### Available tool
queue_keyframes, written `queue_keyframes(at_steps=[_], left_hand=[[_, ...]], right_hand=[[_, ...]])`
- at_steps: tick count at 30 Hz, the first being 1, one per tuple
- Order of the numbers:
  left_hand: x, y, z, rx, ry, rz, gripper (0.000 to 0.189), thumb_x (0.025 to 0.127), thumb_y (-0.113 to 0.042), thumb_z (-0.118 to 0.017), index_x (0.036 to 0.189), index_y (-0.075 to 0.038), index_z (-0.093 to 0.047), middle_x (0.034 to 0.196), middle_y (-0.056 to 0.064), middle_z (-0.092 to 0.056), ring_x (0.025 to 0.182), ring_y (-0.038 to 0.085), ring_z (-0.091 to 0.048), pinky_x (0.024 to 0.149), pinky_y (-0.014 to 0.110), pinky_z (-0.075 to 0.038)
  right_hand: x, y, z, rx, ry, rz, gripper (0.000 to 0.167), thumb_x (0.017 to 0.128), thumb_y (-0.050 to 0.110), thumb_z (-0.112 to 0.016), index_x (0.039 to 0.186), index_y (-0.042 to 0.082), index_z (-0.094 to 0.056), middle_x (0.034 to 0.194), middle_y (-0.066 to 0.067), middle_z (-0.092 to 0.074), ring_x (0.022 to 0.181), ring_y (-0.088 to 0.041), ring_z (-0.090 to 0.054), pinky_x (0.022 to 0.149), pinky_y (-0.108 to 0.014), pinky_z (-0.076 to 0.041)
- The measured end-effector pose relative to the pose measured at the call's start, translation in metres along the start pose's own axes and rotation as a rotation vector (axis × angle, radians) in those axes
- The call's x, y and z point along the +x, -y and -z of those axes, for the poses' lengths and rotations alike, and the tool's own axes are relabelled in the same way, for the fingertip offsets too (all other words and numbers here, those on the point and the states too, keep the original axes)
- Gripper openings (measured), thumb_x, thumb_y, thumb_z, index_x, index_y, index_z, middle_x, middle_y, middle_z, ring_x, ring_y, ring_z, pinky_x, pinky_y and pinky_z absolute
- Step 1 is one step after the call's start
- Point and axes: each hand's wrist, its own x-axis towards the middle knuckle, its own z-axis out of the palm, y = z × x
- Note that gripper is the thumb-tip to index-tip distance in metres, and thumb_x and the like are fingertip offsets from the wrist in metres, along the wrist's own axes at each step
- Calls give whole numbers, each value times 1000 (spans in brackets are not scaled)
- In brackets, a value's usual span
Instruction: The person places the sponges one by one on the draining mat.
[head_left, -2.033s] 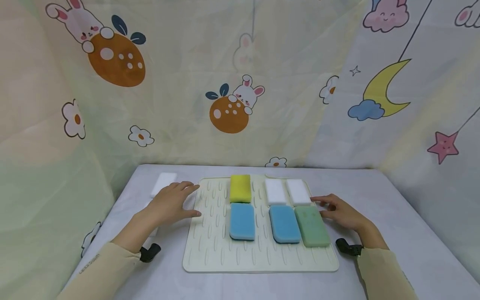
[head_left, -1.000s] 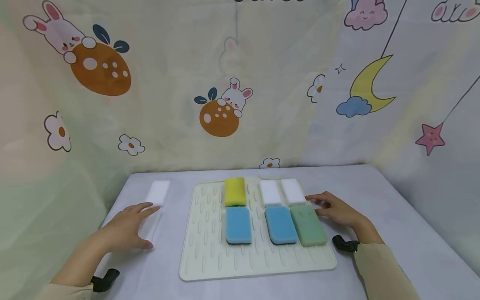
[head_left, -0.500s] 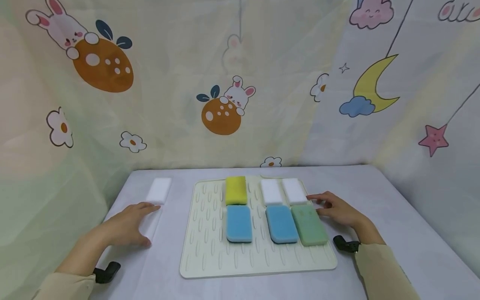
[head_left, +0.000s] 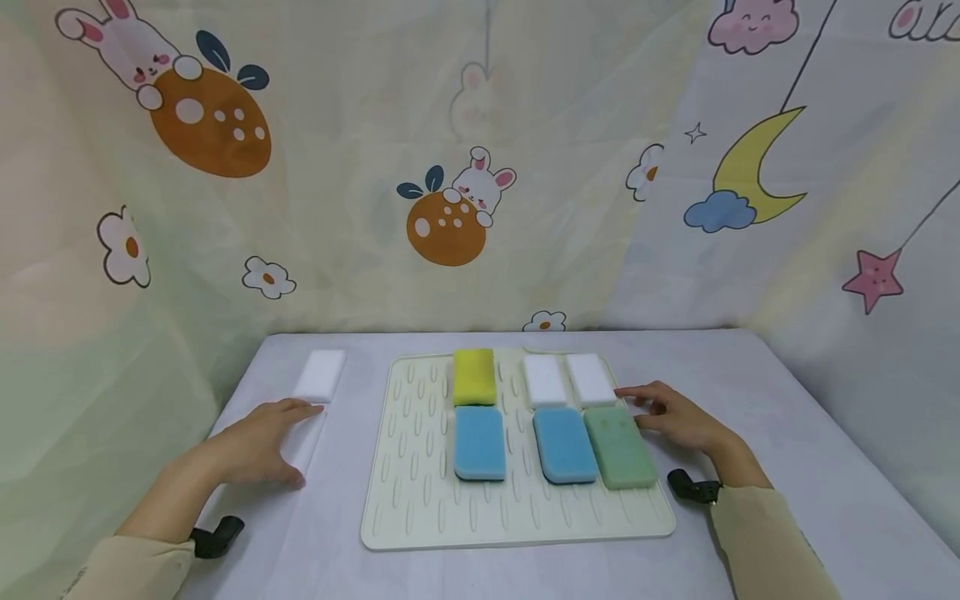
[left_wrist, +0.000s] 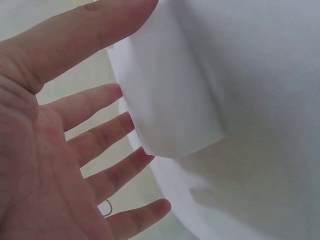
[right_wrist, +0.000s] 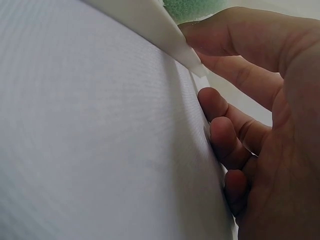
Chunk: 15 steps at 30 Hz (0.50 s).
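My left hand [head_left: 251, 446] is spread with thumb and fingers apart, near the table's left side. A white sponge block [head_left: 320, 375] lies just beyond its fingertips; in the left wrist view a white block [left_wrist: 170, 95] sits past the fingers, and touch cannot be told. My right hand [head_left: 678, 421] rests at the right edge of a cream ridged mat [head_left: 408, 500], index fingertip and thumb at the rim, other fingers loosely curled. On the mat lie a yellow sponge [head_left: 474, 377], two blue sponges [head_left: 480, 443], a green sponge [head_left: 620, 447] and two white sponge blocks [head_left: 545, 381].
A white cloth [head_left: 525, 575] covers the table. Behind it hangs a printed curtain [head_left: 337, 167] with rabbits, flowers and a moon. Black wrist straps with camera mounts [head_left: 217, 537] sit at both cuffs.
My left hand has moved left, away from the mat's left edge, over to the near end of the white block. The view shifted slightly. The right hand stays at the mat's edge.
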Motion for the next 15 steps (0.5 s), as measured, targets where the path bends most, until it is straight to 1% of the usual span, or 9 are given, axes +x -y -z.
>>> queue_keyframes(at_steps=[5,10,15], left_hand=[[0,1,-1,-13,-10,-8,101,62,-32,-98,148,-3,-53,150,24,-50,135,51,-46,106,66,-43],[1,4,-3,-19,-9,-10,103,61,-34,-98,149,-3,-53,150,25,-50,135,52,-46,106,67,-43],[2,7,-6,-28,-22,-23,103,61,-34,-98,148,-3,-53,149,25,-51,135,52,-47,107,67,-42]], right_hand=[[0,0,0,1,4,-15,50,95,16,-71,144,18,-63,122,-13,-56,93,-21,-46,77,-28,-43],[0,1,2,9,8,-6,50,95,16,-71,144,17,-63,123,-13,-56,92,-21,-45,76,-28,-42],[0,4,2,13,6,1,50,95,16,-72,144,16,-63,123,-13,-56,91,-20,-45,76,-28,-41]])
